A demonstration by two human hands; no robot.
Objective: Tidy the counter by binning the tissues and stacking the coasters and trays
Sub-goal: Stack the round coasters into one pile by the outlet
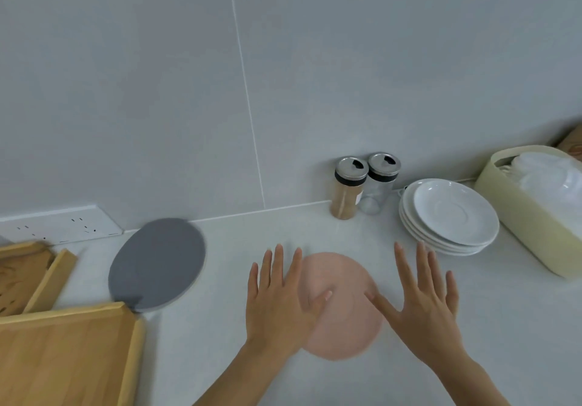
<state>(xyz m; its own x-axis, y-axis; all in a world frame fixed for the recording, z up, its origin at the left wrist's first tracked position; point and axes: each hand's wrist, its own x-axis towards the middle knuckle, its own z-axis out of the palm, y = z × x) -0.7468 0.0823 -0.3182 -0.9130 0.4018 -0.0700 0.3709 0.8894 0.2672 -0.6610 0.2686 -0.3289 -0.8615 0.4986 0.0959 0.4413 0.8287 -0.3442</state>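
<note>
White worktop [239, 327] under both hands. Two wooden trays far left of the left hand: near tray [63, 358] at the bottom-left corner, second tray [28, 276] behind it, partly cut off. Cream bin [529, 235] far right of the right hand, white stuff inside, can't tell what. Grey coaster [157, 264] lies flat left of the left hand, its near edge touching the near tray's corner. Pink coaster [343, 308] lies flat between the two hands, both thumbs over it. Stack of white saucers [453, 213] just beyond the right hand's fingertips. Left hand [280, 308] flat, fingers spread, palm down, holding nothing, covers the pink coaster's left edge. Right hand [425, 308] the same, wide open, empty, at the coaster's right edge. Contact with the coaster unclear. Two shaker jars [362, 185] side by side at the wall, beyond both hands.
</note>
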